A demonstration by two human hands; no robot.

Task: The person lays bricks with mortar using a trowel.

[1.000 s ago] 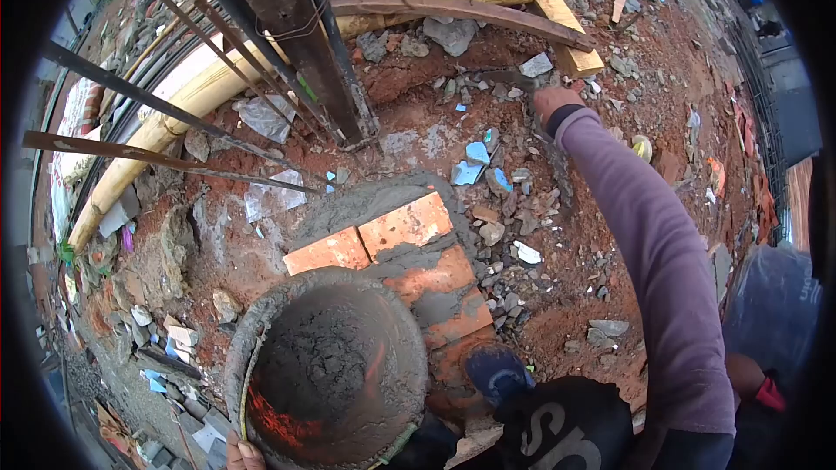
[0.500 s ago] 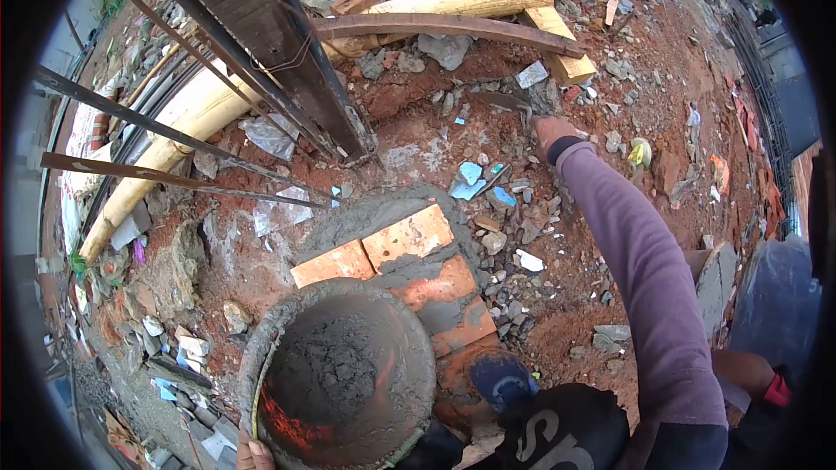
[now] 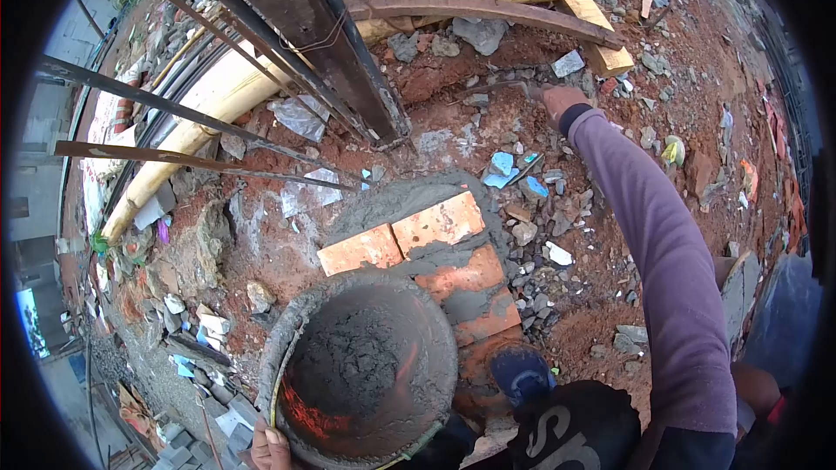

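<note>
My left hand point(image 3: 270, 448) is closed on the near-left rim of a round mortar pan point(image 3: 272, 357). Wet grey mortar point(image 3: 353, 361) lies in the bottom of the pan. Out ahead, at the end of my stretched right arm, my right hand point(image 3: 564, 103) is closed around the handle of a trowel point(image 3: 501, 86). Its thin blade points left, low over the reddish soil. Beyond the pan, orange bricks point(image 3: 438, 222) lie in a bed of grey mortar point(image 3: 396, 200); more bricks point(image 3: 470, 270), partly smeared with mortar, run back toward my shoe.
A dark steel column point(image 3: 326, 43) rises at upper left, with slanting metal bars point(image 3: 200, 117) beside it. Wooden poles and planks point(image 3: 501, 13) lie across the far side. Stones and rubble point(image 3: 549, 226) cover the ground. A shoe point(image 3: 522, 374) stands beside the bricks.
The view has shifted, so the pan, bricks and column sit further right. My right hand and the trowel have moved slightly away from me. My left hand keeps its hold on the rim.
</note>
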